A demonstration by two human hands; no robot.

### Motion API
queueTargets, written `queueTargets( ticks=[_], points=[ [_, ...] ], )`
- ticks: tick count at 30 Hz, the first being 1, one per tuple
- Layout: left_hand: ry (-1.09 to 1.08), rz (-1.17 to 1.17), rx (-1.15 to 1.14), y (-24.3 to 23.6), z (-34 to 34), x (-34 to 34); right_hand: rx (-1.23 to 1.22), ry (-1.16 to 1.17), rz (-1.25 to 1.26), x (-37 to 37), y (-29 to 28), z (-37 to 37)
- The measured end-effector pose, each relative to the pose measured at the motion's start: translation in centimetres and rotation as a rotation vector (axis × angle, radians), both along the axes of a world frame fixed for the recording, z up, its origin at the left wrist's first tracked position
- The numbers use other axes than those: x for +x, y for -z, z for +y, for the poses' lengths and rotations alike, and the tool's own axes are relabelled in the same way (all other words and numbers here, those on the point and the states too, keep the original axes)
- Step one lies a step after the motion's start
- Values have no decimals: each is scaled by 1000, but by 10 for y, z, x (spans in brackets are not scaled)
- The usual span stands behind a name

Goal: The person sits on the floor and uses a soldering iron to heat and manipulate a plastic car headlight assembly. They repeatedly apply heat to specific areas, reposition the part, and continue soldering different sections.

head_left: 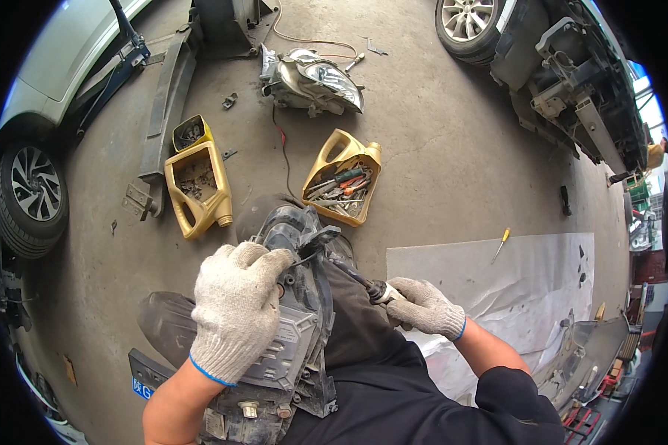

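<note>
A dirty dark grey headlight housing (289,341) lies across my lap, its back side facing up. My left hand (237,304), in a white knitted glove with a blue cuff, is closed on the upper part of the housing. My right hand (426,305), gloved the same way, grips a slim tool (378,289) with a long dark shaft and a light-coloured handle. The shaft points up and left to the right side of the housing, near a black bracket (321,242). Whether its tip touches the housing, I cannot tell.
Cut-open gold jugs hold tools (341,179) and small fasteners (198,182). Ahead lies another headlight (315,81). A yellow-handled screwdriver (502,245) rests by a pale sheet (453,267) on my right. Cars stand left (59,67) and right (542,81), beside a lift arm (171,104).
</note>
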State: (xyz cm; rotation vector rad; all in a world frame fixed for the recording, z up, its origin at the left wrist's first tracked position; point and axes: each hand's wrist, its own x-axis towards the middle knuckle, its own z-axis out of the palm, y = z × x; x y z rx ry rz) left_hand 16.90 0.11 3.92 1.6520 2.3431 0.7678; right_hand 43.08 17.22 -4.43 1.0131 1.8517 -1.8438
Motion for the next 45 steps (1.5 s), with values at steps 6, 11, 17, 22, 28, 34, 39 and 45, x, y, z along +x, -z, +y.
queueTargets(
  ticks=[6,11,17,22,28,34,39,45],
  points=[
    [-4,-16,10,-1,0,0,8,-2,-7,-1,2,0],
    [-5,-25,12,-1,0,0,6,-3,0,1,4,0],
    [0,-16,1,-2,0,0,38,-17,-7,-1,3,-1],
    [2,-4,-9,-2,-1,0,18,-12,-12,-1,0,0],
    [6,3,-23,-3,0,0,60,-15,-1,1,0,-1],
    [4,6,-13,-1,-1,0,75,-25,-15,-1,-5,-2],
    [10,-16,24,0,-1,0,81,1,23,2,-1,-5],
    [3,-17,19,-1,-1,1,86,6,13,1,-4,-6]
  ],
)
